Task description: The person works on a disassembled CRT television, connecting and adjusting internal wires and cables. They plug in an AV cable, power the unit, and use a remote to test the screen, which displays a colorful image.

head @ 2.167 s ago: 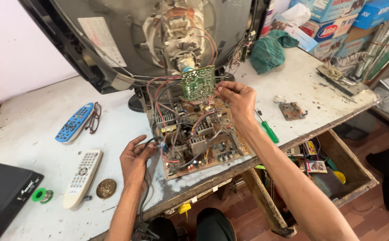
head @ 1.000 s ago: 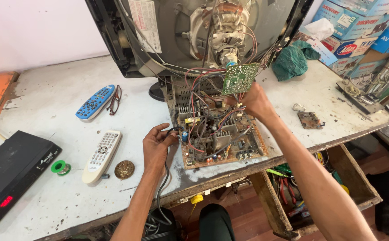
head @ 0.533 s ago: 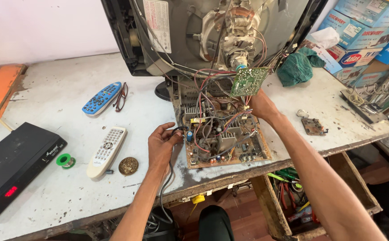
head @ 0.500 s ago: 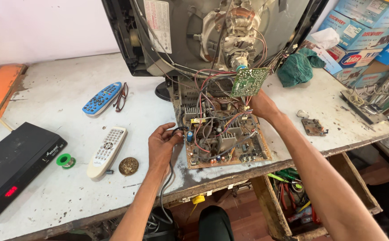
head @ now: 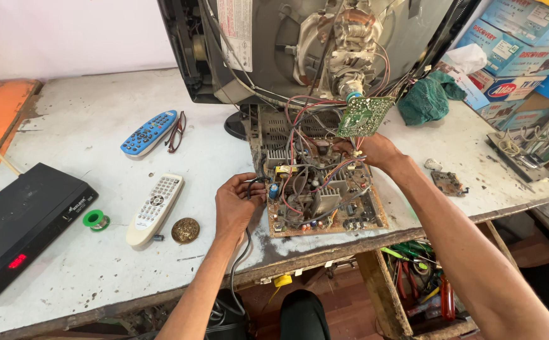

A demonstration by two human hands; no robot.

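L hand is gripping the near-left edge of the main circuit board, fingers curled onto it beside a black cable. The board is lying flat on the workbench, near the front edge, just below the opened TV. R hand is reaching into the wires at the board's far side, fingers closed, on what I can't tell. Looks like mid-inspection; next move needs a steady board and care w/ the small green neck board hanging above.
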